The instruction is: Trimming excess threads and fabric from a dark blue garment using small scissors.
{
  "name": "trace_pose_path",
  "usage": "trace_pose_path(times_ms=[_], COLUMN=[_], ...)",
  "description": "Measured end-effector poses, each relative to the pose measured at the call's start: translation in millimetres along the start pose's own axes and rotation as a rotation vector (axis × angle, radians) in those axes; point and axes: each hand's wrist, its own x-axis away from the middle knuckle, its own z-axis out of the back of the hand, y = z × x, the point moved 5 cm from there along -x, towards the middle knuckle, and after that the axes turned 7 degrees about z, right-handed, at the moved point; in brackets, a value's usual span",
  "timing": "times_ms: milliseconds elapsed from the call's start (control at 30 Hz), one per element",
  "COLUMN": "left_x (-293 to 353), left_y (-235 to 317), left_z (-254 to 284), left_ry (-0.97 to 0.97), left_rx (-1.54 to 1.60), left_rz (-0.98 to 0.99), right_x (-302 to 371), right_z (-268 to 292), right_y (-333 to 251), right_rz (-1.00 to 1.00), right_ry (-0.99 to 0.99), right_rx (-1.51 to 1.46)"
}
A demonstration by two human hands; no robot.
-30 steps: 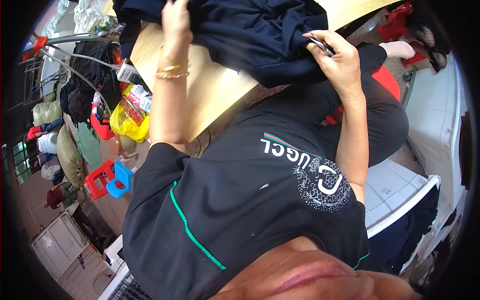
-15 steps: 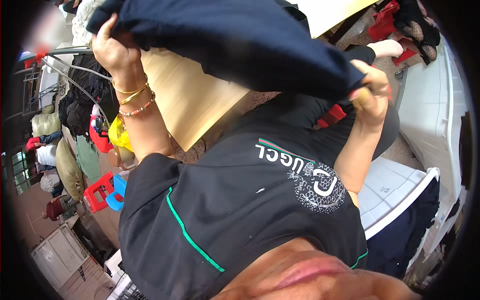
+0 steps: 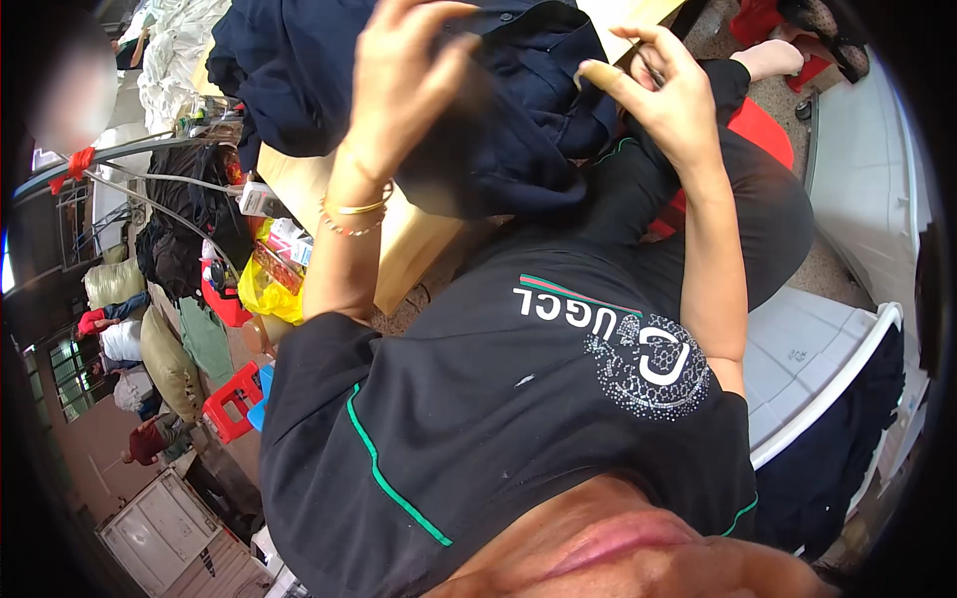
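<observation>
Remotely, I see the crumpled navy-blue cloth garment on the pale wooden tabletop, behind the nearer, finger-spread left hand and left of the right hand, which curls around seemingly a slim dark tool.

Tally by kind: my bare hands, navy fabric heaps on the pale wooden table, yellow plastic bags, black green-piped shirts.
Hands, left hand and right hand: 2
Navy fabric heap on table: 1
Yellow plastic bag: 1
Black shirt: 1
Total: 5

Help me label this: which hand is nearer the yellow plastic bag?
Left. The left hand is right of the yellow plastic bag, over the navy garment; the right hand is farther right.
</observation>
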Motion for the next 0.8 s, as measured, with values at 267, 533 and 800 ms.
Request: trace_pose_path(times_ms=[267,533,800], left_x=[-34,-32,48], left_y=[-8,57,20], left_z=[-41,-6,-27], left_ry=[-0.16,-0.176,-0.009], left_rx=[0.27,0.919,-0.073], left_rz=[0.024,-0.442,-0.022], right_x=[-8,11,39], right_z=[2,69,33], right_y=[37,-48,-30], right_rz=[-0.109,0.164,0.093], right_ry=[-0.011,-0.329,-0.566], right_rx=[-0.366,-0.525,-0.001])
